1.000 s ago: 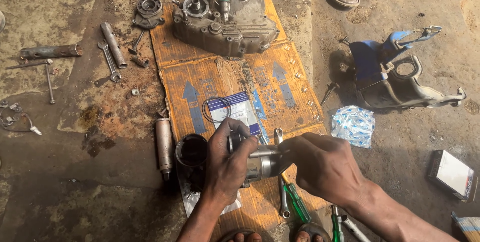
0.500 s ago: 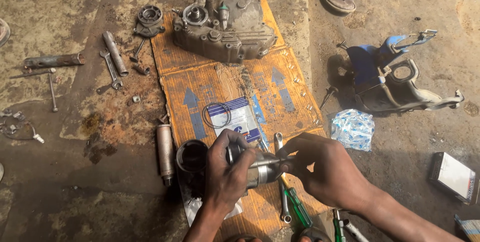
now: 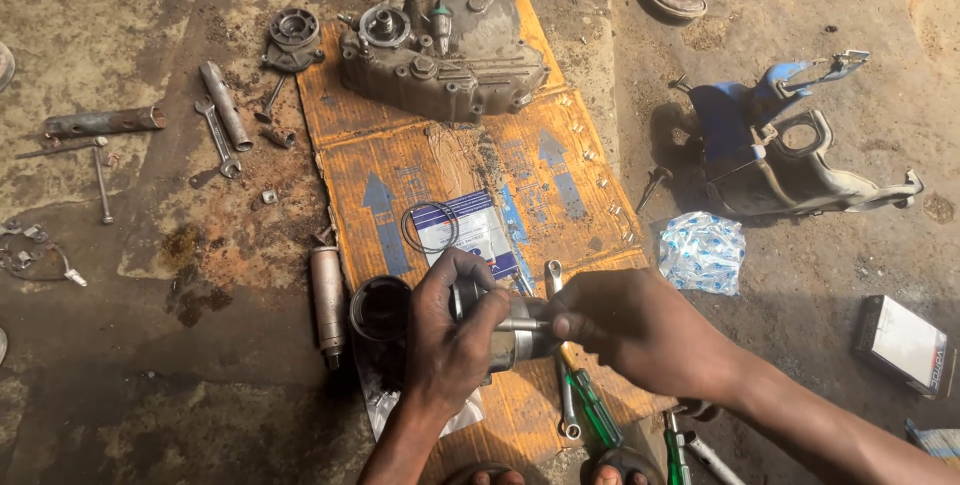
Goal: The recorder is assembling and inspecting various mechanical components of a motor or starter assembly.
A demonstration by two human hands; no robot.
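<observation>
Just below the engine case [image 3: 440, 55] on the cardboard [image 3: 350, 160], the left hand [image 3: 450, 340] stayed clamped round the metal cylinder [image 3: 515, 337] while the right hand [image 3: 640, 330] had closed in, fingertips pinching its end.

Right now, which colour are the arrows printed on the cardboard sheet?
Blue arrows on orange-brown cardboard sheet, clearest in the head view.

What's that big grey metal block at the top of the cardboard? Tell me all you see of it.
The engine casing is a bulky cast-metal part, dull grey and grimy. Round ports, bolts and short stubs stick up from its top. It rests at the far end of the orange cardboard sheet, overhanging its top edge. Neither hand touches it; both work lower down.
</observation>
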